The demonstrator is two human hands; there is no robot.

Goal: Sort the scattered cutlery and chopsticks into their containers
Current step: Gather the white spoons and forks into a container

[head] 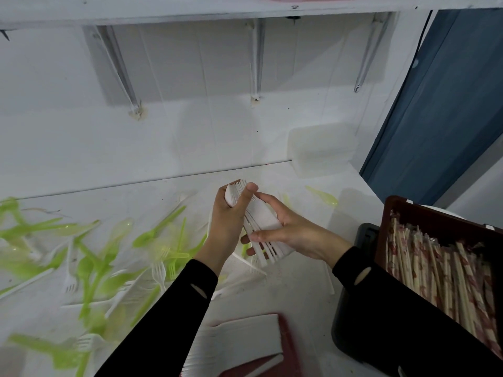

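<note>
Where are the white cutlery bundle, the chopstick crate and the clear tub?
white cutlery bundle [261,216]: head view, exposed flat side, mid-length.
chopstick crate [381,232]: head view, left wall.
clear tub [322,149]: head view, front wall.

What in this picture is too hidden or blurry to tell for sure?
All in the head view:
- White cutlery bundle: the left hand and right hand grip it and cover much of it, so the utensil type is unclear.
- Green cutlery: motion blur smears the pieces, so they cannot be counted.
- Chopstick crate: cut off by the right edge.
- Red tray: cut off by the bottom edge and partly behind the left sleeve.
</note>
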